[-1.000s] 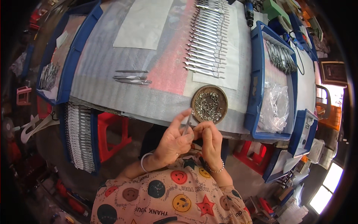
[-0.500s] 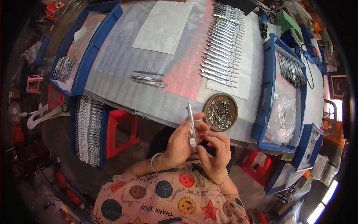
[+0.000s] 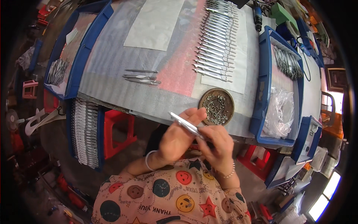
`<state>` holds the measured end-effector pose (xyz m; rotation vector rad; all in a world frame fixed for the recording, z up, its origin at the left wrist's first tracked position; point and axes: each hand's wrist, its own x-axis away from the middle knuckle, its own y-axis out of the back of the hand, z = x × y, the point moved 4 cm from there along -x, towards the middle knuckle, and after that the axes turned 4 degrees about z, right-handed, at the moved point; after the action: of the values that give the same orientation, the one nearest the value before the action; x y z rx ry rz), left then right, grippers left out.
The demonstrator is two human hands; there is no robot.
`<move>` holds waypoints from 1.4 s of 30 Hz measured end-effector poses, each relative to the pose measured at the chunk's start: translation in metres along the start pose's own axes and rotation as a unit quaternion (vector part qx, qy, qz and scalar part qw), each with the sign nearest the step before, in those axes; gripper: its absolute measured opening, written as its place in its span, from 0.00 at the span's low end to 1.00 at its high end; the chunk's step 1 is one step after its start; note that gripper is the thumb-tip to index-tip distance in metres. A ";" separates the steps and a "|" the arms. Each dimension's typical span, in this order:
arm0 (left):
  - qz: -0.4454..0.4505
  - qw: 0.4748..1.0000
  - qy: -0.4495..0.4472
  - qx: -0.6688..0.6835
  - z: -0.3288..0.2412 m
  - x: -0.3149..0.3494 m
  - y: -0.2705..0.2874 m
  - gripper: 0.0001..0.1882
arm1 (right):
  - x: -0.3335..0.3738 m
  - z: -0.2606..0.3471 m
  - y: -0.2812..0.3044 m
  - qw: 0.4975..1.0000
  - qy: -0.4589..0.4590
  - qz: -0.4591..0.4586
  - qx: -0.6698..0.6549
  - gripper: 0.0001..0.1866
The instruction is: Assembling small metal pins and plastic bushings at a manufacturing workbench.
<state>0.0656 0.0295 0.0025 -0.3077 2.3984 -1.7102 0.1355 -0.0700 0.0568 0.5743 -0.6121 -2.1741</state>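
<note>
Holds slim silver tool [image 3: 183,124] pinched in right hand [image 3: 218,143], slanted across half-spread left hand [image 3: 174,142]; cannot tell if gripped there. Located at near table edge [image 3: 119,106], left of round bowl [image 3: 231,103].

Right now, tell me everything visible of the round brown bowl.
The round brown bowl is shallow, with a thick rim and a wood-like look; its material is uncertain. It stands upright on the tabletop, near its edge, holding many small, loose, silvery pieces. The fingers of the left hand overlap its lower-left rim in view; whether they touch it is unclear.
</note>
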 end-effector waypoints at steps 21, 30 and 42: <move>0.075 0.845 0.447 -0.284 -0.008 0.025 -0.013 0.14 | -0.001 -0.039 -0.006 0.564 -0.262 -0.031 -0.783 0.10; -0.075 0.854 0.511 -0.062 0.007 0.030 -0.009 0.18 | -0.010 -0.034 -0.023 0.571 -0.301 -0.009 -0.763 0.10; -0.129 0.873 0.469 0.021 0.014 0.033 -0.004 0.15 | -0.017 -0.023 0.004 0.904 -0.191 -0.006 -0.382 0.06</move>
<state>0.0377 0.0062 0.0012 0.3232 3.0337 -2.4363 0.1610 -0.0640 0.0442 -0.2741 0.0890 -2.3185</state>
